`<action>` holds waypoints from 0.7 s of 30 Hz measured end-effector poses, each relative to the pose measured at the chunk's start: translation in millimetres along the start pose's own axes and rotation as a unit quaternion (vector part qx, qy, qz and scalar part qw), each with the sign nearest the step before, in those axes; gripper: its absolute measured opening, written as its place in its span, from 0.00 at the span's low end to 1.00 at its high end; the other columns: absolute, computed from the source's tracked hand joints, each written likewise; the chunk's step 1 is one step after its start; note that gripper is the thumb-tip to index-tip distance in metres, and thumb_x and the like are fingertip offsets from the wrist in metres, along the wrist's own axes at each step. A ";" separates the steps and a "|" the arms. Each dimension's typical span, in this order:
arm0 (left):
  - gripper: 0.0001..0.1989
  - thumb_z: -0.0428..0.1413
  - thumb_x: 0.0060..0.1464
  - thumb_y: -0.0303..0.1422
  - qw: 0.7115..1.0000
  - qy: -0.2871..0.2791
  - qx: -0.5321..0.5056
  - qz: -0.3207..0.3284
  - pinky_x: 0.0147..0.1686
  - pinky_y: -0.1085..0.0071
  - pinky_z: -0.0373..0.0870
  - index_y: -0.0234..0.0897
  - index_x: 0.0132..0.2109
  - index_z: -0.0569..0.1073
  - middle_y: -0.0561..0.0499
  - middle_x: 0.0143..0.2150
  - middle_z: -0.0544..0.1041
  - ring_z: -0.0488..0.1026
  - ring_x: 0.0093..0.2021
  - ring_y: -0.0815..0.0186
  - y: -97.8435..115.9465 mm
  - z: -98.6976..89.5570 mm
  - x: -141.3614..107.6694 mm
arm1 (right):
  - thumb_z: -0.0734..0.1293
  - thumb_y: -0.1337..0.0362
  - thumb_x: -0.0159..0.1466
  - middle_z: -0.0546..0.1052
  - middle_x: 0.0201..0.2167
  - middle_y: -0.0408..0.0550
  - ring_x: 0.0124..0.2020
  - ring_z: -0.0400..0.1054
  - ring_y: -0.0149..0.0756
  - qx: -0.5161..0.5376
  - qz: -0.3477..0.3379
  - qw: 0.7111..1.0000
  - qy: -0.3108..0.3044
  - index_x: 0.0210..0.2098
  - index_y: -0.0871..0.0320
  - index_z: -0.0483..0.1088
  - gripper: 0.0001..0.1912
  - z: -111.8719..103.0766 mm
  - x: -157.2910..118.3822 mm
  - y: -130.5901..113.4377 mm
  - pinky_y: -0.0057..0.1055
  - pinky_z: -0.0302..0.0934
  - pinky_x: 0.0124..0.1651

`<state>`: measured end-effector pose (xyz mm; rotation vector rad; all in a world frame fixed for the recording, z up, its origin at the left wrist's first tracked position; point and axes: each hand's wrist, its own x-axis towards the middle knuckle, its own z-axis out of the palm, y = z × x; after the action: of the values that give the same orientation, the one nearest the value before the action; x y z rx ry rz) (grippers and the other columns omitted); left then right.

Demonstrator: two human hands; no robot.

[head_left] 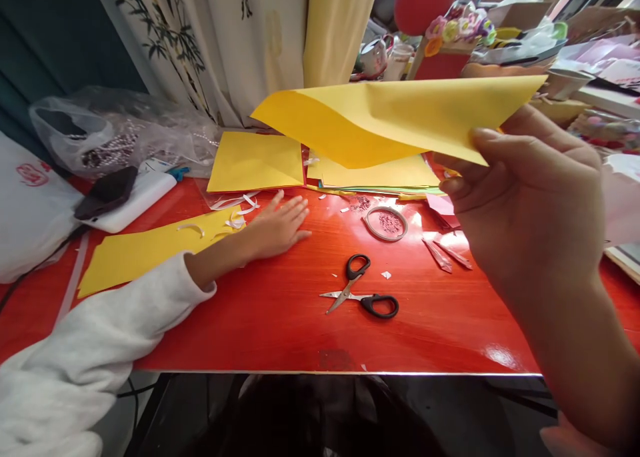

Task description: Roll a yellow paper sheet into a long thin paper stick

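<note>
My right hand (540, 184) pinches the lower right corner of a folded or curled yellow sheet (400, 114), held up above the table. Flat on the red tabletop, with fingers spread and nothing in them, lies my left hand (280, 227), its arm in a pale grey sleeve. Beside that wrist are long yellow paper pieces (145, 247) with white curled scraps on them. Black-handled scissors (349, 292) rest with blades apart, near the table's middle. Behind the hands lie a yellow square stack (257, 160) and another stack of coloured sheets (375, 174), partly hidden by the raised sheet.
A roll of tape or ring (386, 223) and slim pink packets (445, 254) lie right of centre. On the left are a dark phone (106, 194) over a white box, and plastic bags (145, 137). Curtains hang behind; boxes, a red balloon (425, 4) and crocheted flowers crowd the back right.
</note>
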<state>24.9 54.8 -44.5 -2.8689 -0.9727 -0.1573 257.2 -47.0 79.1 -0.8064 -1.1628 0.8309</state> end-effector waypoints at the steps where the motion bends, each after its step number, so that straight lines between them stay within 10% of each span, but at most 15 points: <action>1: 0.22 0.39 0.62 0.38 0.999 0.034 0.005 -0.014 0.63 0.52 0.41 0.33 0.52 0.70 0.42 0.61 0.63 0.54 0.64 0.55 -12.6 -2.4 0.6 | 0.59 0.78 0.59 0.72 0.36 0.43 0.39 0.71 0.28 0.004 -0.002 1.000 0.000 0.37 0.58 0.73 0.14 -1.4 0.6 0.5 0.20 0.66 0.28; 5: 0.17 0.42 0.60 0.36 0.989 0.089 -0.026 -0.114 0.46 0.67 0.65 0.35 0.41 0.74 0.45 0.42 0.75 0.71 0.45 0.62 -49.7 -16.7 -0.5 | 0.60 0.78 0.58 0.71 0.33 0.43 0.35 0.71 0.27 0.006 -0.010 1.000 0.009 0.36 0.58 0.73 0.13 -3.8 4.1 6.5 0.22 0.66 0.28; 21: 0.17 0.48 0.52 0.43 0.961 -0.023 -0.170 -0.216 0.32 0.76 0.61 0.36 0.37 0.74 0.51 0.34 0.76 0.72 0.34 0.67 -69.2 -42.5 -16.5 | 0.63 0.75 0.57 0.70 0.26 0.38 0.21 0.61 0.21 -0.028 -0.075 0.996 0.026 0.38 0.54 0.72 0.13 4.8 -2.5 47.5 0.24 0.66 0.28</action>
<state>-33.1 93.8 0.1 -2.9060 -1.7277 -0.3230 245.8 -26.5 37.4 -0.7723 -1.1891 0.6532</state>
